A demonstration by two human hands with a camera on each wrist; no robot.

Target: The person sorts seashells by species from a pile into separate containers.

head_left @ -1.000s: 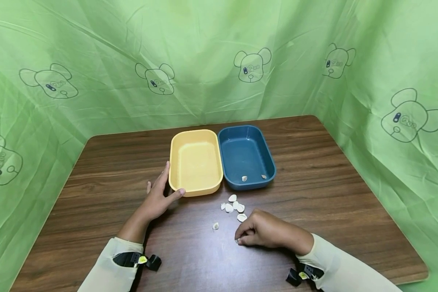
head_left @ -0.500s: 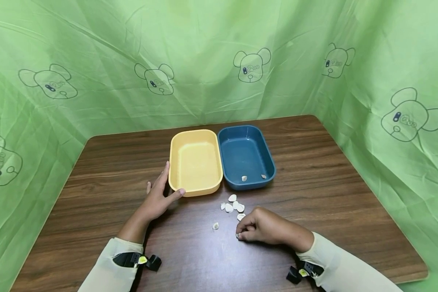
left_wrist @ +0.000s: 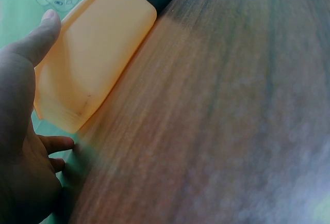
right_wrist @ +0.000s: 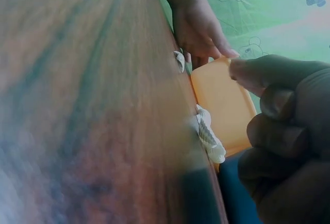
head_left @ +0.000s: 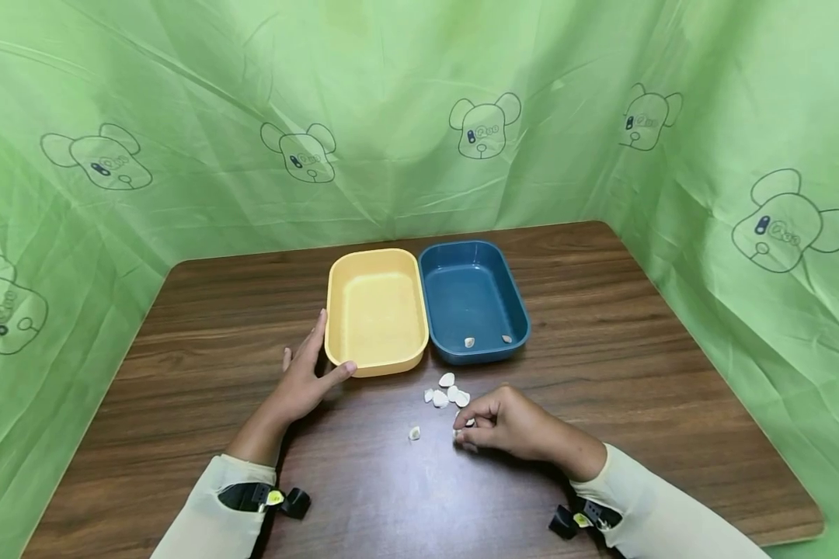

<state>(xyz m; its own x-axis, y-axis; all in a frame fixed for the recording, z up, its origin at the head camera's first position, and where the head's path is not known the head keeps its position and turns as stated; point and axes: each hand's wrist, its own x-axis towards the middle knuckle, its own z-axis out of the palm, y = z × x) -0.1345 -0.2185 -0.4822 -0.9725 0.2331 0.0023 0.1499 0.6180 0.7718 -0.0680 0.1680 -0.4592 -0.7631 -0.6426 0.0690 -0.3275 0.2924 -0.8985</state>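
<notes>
Up close from the head view, the dark wood-grain tabletop (head_left: 636, 341) carries two smooth plastic trays with rounded corners, side by side and touching: a yellow tray (head_left: 375, 310) and a blue tray (head_left: 472, 299). The yellow tray shows nothing inside; the blue tray holds two small pale shells (head_left: 487, 340) near its 6 o'clock wall. A loose cluster of white shells (head_left: 447, 392) lies on the tabletop at 6 o'clock from the trays' seam, and a single shell (head_left: 414, 433) sits apart at 7 o'clock from the cluster. The left hand (head_left: 302, 380) rests open, fingers straight against the yellow tray's near left corner. The right hand (head_left: 506, 423) has its fingers curled, pinching a small pale shell piece (head_left: 469, 423) at its fingertips, mostly hidden.

From the left wrist, the left hand (left_wrist: 23, 126) lies flat along the yellow tray (left_wrist: 90, 59); the wood blurs nearby.

From the right wrist, the right hand (right_wrist: 283, 141) is a dark blur, its grip unreadable; ribbed white shells (right_wrist: 209, 136) lie before the yellow tray (right_wrist: 224, 100).
</notes>
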